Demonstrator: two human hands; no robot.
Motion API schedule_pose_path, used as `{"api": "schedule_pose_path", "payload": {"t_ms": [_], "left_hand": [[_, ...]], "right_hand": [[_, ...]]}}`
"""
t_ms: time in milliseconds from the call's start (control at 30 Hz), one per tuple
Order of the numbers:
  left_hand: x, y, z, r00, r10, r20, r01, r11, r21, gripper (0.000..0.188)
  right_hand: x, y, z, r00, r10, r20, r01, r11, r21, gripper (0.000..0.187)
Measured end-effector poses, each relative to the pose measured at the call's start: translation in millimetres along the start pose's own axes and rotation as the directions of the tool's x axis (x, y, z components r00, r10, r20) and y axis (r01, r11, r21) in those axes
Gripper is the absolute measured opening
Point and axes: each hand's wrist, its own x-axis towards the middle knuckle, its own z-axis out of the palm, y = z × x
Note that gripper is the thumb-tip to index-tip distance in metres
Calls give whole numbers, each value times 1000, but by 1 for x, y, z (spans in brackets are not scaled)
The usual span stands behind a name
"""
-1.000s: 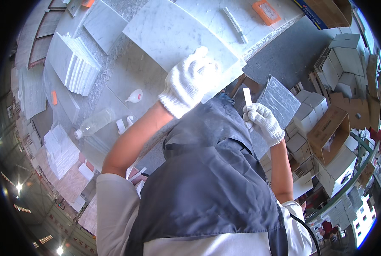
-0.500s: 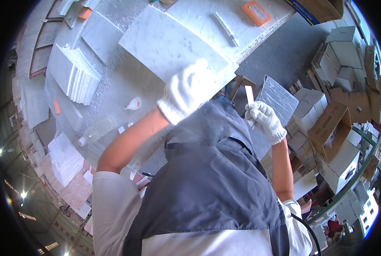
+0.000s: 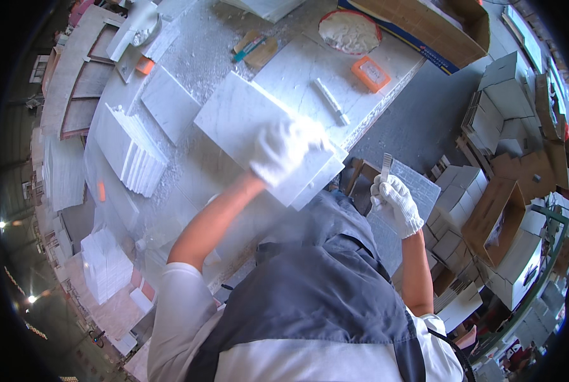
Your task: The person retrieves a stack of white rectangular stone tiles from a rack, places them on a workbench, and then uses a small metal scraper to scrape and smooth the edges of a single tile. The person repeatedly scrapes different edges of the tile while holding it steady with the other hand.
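Note:
My left hand (image 3: 285,149) in a white knit glove lies over a pale grey-veined marble tile (image 3: 230,114). Its fingers reach toward the tile's right corner and are smeared by motion, so their grip does not show. Beneath the wrist, another slab edge (image 3: 314,183) juts toward my apron. My right hand (image 3: 396,202), gloved too, is raised off the table's right side, closed around a small flat scraper-like strip (image 3: 387,167) that points upward. What the strip is exactly is too small to tell. A white marker-like tube (image 3: 332,102) and an orange box (image 3: 370,74) lie beyond the tile.
Leaning marble tiles (image 3: 135,153) stand in a row at the left. A round container of white paste or powder (image 3: 350,32) sits at the far edge beside a cardboard box (image 3: 424,28). White cartons (image 3: 459,184) and an open carton (image 3: 496,219) are stacked at the right.
The whole view has shifted, bringing the round white-filled container into sight. A slab edge now shows below my left hand, which stays over the tile. My right hand still holds the strip upright.

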Motion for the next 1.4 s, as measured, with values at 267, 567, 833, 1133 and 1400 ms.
{"api": "schedule_pose_path", "payload": {"t_ms": [267,567,833,1133,1400], "left_hand": [[89,-74,-22,998,64,-8,-60,966,251,26],[78,-61,-39,915,-209,-345,288,937,198,28],[41,-18,-8,992,72,100,-116,817,565,50],[-5,34,-22,945,-266,-189,291,949,120,43],[-15,-39,-60,778,-593,-210,614,645,455,69]], "right_hand": [[20,-24,8,970,-97,-222,61,984,-165,34],[121,-87,6,873,-453,-181,265,752,-604,47],[248,-204,29,641,-683,350,211,-281,-936,29],[294,-205,43,802,-520,294,-44,-542,-839,29],[218,-175,40,513,-726,458,281,-362,-889,35]]}}
